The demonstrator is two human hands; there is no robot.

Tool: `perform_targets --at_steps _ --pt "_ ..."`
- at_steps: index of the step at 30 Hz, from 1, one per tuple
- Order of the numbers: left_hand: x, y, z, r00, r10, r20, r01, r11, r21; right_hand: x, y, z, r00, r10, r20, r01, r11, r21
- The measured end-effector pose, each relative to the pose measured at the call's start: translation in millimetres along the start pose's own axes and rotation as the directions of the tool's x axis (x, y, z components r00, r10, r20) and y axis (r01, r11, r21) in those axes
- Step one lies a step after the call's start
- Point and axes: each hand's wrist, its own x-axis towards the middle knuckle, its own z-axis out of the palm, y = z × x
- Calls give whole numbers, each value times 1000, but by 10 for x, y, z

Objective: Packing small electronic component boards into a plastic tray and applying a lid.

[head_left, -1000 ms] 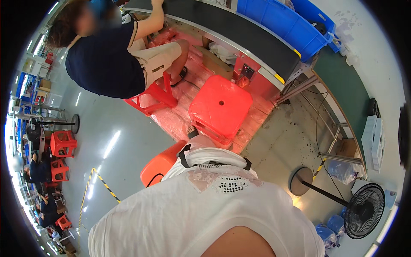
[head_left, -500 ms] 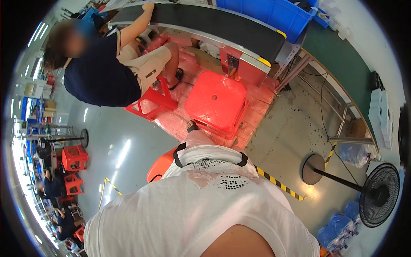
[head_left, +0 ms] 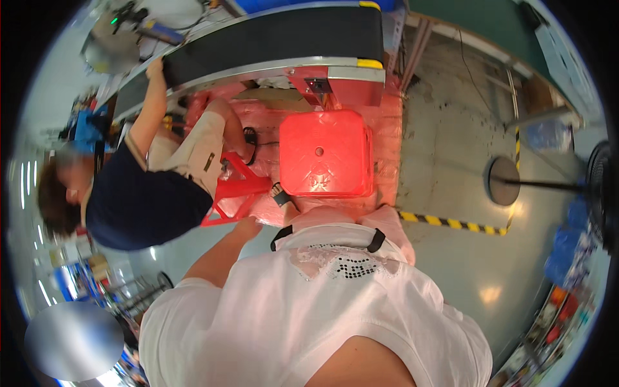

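My left arm reaches forward on the left, and my left hand is low beside the red stool a seated co-worker sits on. The hand is small and its fingers are unclear, so I cannot tell whether it holds anything or touches the stool. My right hand is out of sight. Straight ahead of my legs stands a stack of red plastic stools, square-topped with a small hole in the middle.
A black conveyor belt with yellow end caps runs across the far side; the co-worker has a hand at its edge. Red film covers the floor there. To the right stand a green-topped table and a floor fan.
My view has turned and moved toward the conveyor belt and stool stack. My left arm has come into view. An orange-red thing beside my left leg is no longer visible.
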Motion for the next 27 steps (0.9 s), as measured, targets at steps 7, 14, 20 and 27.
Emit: perform_targets --at_steps 7,14,20,27 --pt "1802 870 -1203 914 315 -258 -307 949 69 596 -2669 -413 955 -254 -154 264 963 47" --pt "2404 1562 -875 674 628 -388 -537 778 326 1199 -4519 2271 492 -857 -155 639 476 -605" --pt "2415 1402 -771 740 560 -372 -499 828 254 1384 -5389 1374 308 -934 -179 859 354 -370" --pt "2378 1455 -796 761 559 -328 -501 829 250 1576 -5476 828 217 -964 -151 961 239 -142"
